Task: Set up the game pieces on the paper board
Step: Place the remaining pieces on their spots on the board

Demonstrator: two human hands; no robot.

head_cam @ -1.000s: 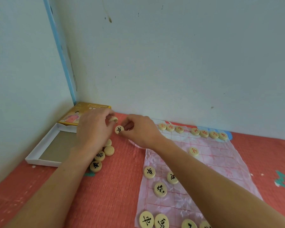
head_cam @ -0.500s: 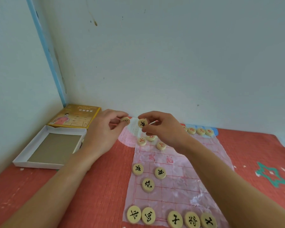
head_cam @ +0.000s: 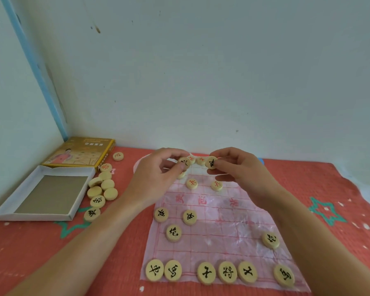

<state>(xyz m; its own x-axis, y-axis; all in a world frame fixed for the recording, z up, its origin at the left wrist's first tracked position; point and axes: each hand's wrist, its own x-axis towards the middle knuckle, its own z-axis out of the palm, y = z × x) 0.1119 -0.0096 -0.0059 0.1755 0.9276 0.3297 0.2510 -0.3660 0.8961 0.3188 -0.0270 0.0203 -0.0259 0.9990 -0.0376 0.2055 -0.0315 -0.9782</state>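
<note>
One black-marked disc is pinched in each hand, left hand [head_cam: 158, 174] and right hand [head_cam: 239, 169], above the paper board's [head_cam: 222, 227] far edge.

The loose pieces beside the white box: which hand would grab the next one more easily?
Probably the left hand: the loose pieces lie on its side, beside the white box. The right hand would have to cross over. Both currently pinch a piece.

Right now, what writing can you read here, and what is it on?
"將", black: near-row piece.
"士", black: its left neighbour.
"炮", black: left-side piece on the paper board.
"兵", red: far piece.
Print on the yellow box lid and the board's red lettering: too blurred to read.
</note>
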